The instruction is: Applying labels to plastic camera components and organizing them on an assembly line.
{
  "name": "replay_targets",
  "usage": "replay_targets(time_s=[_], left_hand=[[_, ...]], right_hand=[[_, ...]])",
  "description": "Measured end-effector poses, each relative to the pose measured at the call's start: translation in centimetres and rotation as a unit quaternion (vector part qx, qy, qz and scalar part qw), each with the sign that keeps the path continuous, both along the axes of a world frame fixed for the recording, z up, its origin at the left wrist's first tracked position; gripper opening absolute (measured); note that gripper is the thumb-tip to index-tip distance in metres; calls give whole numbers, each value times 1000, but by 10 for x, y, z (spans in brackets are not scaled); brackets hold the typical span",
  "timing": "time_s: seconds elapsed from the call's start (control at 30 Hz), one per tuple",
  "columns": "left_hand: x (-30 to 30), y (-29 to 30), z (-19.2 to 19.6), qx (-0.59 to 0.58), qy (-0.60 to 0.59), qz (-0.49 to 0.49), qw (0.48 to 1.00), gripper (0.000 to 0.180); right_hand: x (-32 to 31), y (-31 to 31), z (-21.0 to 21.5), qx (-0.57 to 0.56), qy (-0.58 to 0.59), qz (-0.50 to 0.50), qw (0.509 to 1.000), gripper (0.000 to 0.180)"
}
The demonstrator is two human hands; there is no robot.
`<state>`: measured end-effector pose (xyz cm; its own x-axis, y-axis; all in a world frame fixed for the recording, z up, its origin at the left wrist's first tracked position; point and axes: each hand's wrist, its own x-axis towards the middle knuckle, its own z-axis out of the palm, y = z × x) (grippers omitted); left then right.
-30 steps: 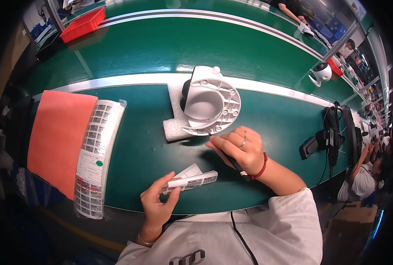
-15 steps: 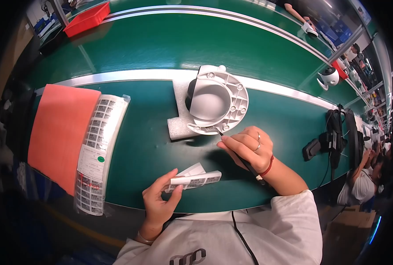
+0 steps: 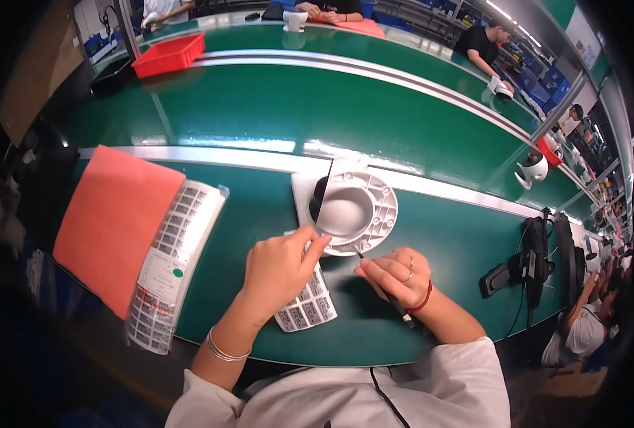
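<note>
A white camera housing point(image 3: 382, 208) lies tilted with its round, ribbed base facing me, resting on white foam point(image 3: 305, 194). My left hand point(image 3: 278, 267) is closed at the near rim of the base, thumb and fingers pinched together. From under it a sheet of printed labels point(image 3: 308, 312) hangs over the table; its upper part is hidden by the fingers. My right hand point(image 3: 400, 277) grips a slim dark pointed tool point(image 3: 407, 318), possibly tweezers, whose tip meets the base's near rim on the right.
To the left lie an orange-red sheet point(image 3: 117, 228) and a bagged stack of label sheets point(image 3: 178, 260). Black cables and adapters point(image 3: 534, 257) sit on the right. Beyond the white rail are a red bin point(image 3: 169, 55) and another white camera point(image 3: 533, 169). Other people work across the line.
My left hand has moved up to the base's near rim, and the label sheet now hangs down below it. My right hand keeps its tool at the rim. The view has tilted upward.
</note>
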<state>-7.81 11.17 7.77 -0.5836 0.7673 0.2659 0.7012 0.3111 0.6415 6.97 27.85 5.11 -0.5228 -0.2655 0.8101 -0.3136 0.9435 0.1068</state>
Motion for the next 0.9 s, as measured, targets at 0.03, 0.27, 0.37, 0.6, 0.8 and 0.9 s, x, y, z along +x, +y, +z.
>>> replay_targets(time_s=[0.03, 0.27, 0.37, 0.6, 0.8, 0.9], left_hand=[[1, 0, -3, 15, -4, -10, 1000, 31], [4, 8, -9, 75, -13, -16, 997, 24], [1, 10, -11, 93, 4, -20, 995, 26], [3, 8, -13, 93, -21, -22, 995, 26], [4, 5, -15, 111, -59, -29, 992, 26], [6, 7, -17, 114, -72, -36, 990, 25]], right_hand=[[2, -1, 0, 4, 2, 4, 1000, 23], [6, 7, 1, 51, 8, -4, 999, 23], [3, 10, 4, 62, 18, -4, 998, 22], [4, 9, 1, 65, 24, -13, 997, 21], [8, 5, 4, 68, 16, -19, 997, 21], [16, 2, 17, 81, 23, -71, 994, 22]])
